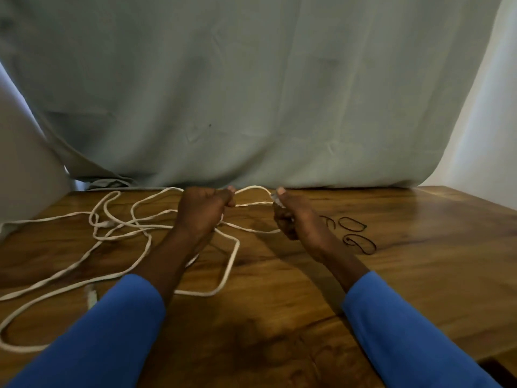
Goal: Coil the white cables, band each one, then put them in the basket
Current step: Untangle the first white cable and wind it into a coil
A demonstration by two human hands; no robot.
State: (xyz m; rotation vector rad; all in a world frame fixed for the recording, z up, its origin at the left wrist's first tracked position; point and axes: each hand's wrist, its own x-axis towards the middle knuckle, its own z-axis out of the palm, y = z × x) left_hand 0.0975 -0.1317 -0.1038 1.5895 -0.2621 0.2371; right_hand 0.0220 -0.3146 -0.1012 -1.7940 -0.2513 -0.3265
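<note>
Loose white cables (120, 233) sprawl in tangled loops over the left half of the wooden table (391, 275). My left hand (204, 211) grips a stretch of white cable in a fist near the table's far edge. My right hand (291, 217) pinches that cable's plug end between thumb and fingers, a short way to the right. A taut piece of cable (253, 204) runs between both hands, with a small loop arching above it. Another plug (91, 295) lies on the table at the lower left. No basket is in view.
Several dark elastic bands (354, 232) lie on the table just right of my right hand. A pale grey-green cloth (251, 93) hangs behind the table's far edge. The table's right edge runs along the lower right.
</note>
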